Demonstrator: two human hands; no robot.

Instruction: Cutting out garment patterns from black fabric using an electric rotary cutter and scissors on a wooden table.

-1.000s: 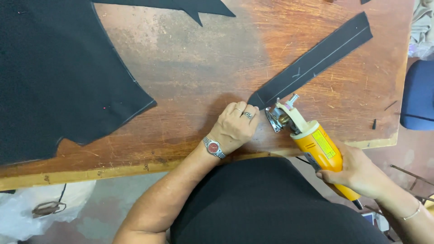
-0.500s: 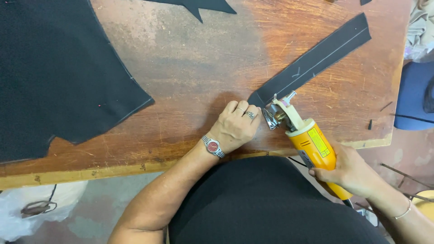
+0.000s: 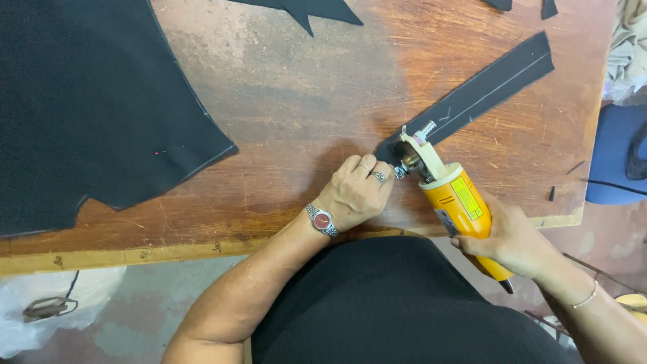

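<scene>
Our right hand [image 3: 513, 236] clenched the yellow electric fabric cutter [image 3: 453, 195]; our left hand [image 3: 354, 191] pressed the black fabric strip [image 3: 482, 91] beside its blade.

A garment-cutting workshop: a scarred wooden cutting table [image 3: 283, 87] carries cut black fabric, a large panel [image 3: 87, 101] well left of the hands and a chalk-marked strip [image 3: 485, 87] just beyond them. The right hand [image 3: 512, 239] grips a yellow handheld electric fabric cutter [image 3: 451, 195].
</scene>
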